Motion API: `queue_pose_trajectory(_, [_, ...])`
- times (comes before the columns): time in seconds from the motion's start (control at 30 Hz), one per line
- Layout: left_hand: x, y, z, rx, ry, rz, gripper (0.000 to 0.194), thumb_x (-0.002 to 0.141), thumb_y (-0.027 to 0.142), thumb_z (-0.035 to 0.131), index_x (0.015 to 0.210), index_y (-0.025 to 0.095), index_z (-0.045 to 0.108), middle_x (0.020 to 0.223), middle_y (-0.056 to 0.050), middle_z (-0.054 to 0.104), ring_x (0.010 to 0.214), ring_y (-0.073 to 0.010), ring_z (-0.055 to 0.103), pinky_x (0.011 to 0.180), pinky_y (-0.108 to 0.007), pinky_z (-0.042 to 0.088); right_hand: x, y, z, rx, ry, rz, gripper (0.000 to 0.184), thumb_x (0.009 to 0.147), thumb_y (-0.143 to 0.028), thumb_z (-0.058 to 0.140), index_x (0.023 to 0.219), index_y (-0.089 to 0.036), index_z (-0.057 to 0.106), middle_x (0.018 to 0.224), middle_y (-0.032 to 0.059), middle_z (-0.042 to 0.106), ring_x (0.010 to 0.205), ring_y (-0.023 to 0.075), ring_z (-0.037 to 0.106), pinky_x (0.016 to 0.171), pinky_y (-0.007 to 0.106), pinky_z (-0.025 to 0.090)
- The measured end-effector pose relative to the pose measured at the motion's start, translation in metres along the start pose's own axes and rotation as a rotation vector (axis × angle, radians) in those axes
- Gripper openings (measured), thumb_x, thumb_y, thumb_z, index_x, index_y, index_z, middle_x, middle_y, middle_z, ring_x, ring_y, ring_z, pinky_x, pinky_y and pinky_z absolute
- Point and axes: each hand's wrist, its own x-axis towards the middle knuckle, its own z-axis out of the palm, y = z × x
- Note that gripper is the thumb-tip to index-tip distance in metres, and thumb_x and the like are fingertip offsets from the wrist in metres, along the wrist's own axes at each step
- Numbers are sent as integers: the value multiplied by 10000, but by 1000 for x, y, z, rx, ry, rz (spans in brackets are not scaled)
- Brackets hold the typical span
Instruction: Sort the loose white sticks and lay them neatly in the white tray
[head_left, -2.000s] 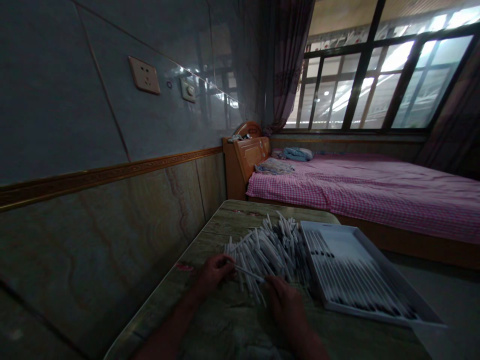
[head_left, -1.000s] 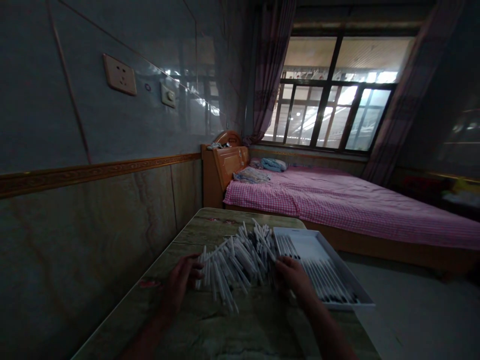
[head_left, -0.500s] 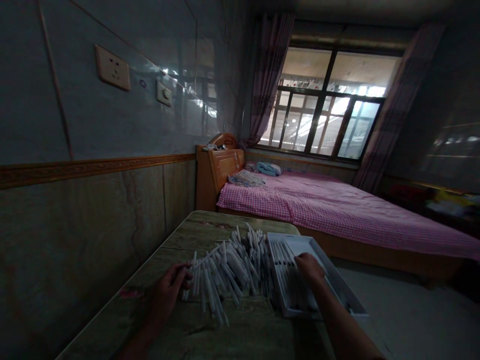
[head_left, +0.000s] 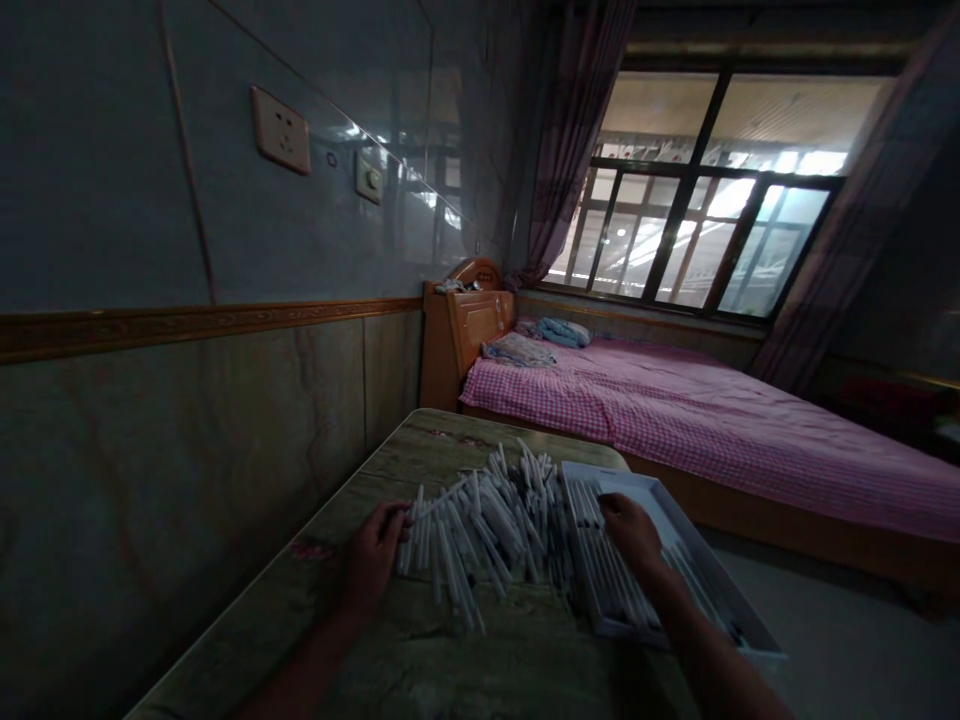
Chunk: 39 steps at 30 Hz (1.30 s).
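Note:
A heap of slender whitish, pen-like tubes (head_left: pixel 480 530) lies on the table, some with dark ends. My left hand (head_left: pixel 373 550) is at the heap's left edge, its fingers curled against the nearest tubes; whatever is between the fingertips is too dark to make out. On the right stands a shallow white tray (head_left: pixel 716 565) holding similar tubes (head_left: pixel 611 575) laid side by side in rows. Over the tray's far part, my right hand (head_left: pixel 634 530) has its fingers pressed together, and what they hold is hidden.
The green marbled table (head_left: pixel 480 670) has a tiled wall (head_left: pixel 300 400) along its left side. Beyond its far edge stands a bed with a pink checked cover (head_left: pixel 637 400) and a wooden headboard (head_left: pixel 465 330). A window (head_left: pixel 675 220) is at the back.
The view has turned left, so everything sits further right in it. My right hand stays over the tray; the white tube that showed at its fingertips no longer does. My left hand stays by the heap.

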Motion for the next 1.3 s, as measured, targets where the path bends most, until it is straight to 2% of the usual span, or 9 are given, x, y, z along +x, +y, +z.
queue_pose_trajectory(0.17, [3, -1, -2, 154, 31, 97, 237, 777, 363, 492, 868, 212, 651, 851, -50, 724, 824, -230, 671, 747, -326, 514, -36, -70, 19, -21, -103, -253, 306, 858, -285, 459, 1070, -243, 676, 1045, 32, 710, 960, 175, 650, 741, 215, 429])
queue_pose_trajectory(0.27, [2, -1, -2, 163, 26, 104, 230, 773, 345, 484, 861, 208, 647, 836, -48, 725, 815, -226, 672, 747, -325, 516, -54, -104, 33, -115, -132, -311, 266, 818, -258, 495, 1001, -224, 685, 1028, 68, 703, 930, 204, 660, 728, 252, 433])
queue_pose_trajectory(0.37, [0, 0, -2, 140, -3, 98, 212, 771, 333, 492, 857, 215, 646, 829, -41, 725, 801, -218, 673, 739, -316, 518, -59, -121, 42, -192, -122, -296, 265, 820, -254, 482, 986, -172, 671, 1040, 127, 685, 924, 244, 664, 728, 300, 447])
queue_pose_trajectory(0.63, [-8, 10, 3, 84, -65, 110, 172, 759, 312, 533, 831, 217, 657, 801, -35, 714, 757, -205, 659, 717, -301, 502, -55, -123, 54, -295, -119, -265, 225, 819, -171, 467, 910, -146, 671, 973, 142, 707, 919, 276, 674, 718, 326, 456])
queue_pose_trajectory(0.8, [-17, 9, 11, -18, -119, 77, 181, 729, 328, 600, 839, 205, 673, 807, -32, 708, 757, -196, 642, 709, -280, 488, -73, -125, 47, -223, -67, -248, 231, 897, -244, 420, 920, -171, 639, 889, 113, 718, 825, 239, 689, 635, 277, 428])
queue_pose_trajectory(0.97, [-34, 11, 21, -174, -339, -92, 329, 710, 392, 642, 949, 170, 682, 796, -29, 693, 664, -165, 607, 577, -238, 460, -118, -136, 64, 210, 2, -479, 152, 898, -263, 473, 825, -202, 592, 752, 21, 681, 681, 153, 644, 575, 214, 383])
queue_pose_trajectory(1.1, [-42, 12, 24, -223, -460, -117, 357, 737, 479, 620, 857, 151, 692, 662, -13, 646, 551, -131, 550, 500, -216, 412, -142, -139, 84, 376, 23, -637, 113, 884, -233, 492, 904, -204, 599, 825, 25, 669, 726, 145, 635, 617, 205, 417])
queue_pose_trajectory(1.2, [-41, 11, 25, -258, -415, -164, 423, 708, 562, 619, 782, 148, 670, 600, -3, 609, 499, -119, 522, 455, -211, 389, -141, -134, 87, 386, 41, -626, 148, 872, -210, 506, 978, -215, 609, 896, 30, 663, 803, 152, 637, 682, 212, 443])
queue_pose_trajectory(1.3, [-37, 12, 24, -291, -331, -226, 482, 692, 626, 597, 784, 155, 645, 555, 4, 595, 487, -122, 532, 442, -208, 387, -130, -123, 77, 214, 92, -502, 223, 856, -179, 505, 1053, -210, 603, 990, 55, 649, 859, 176, 631, 711, 238, 449])
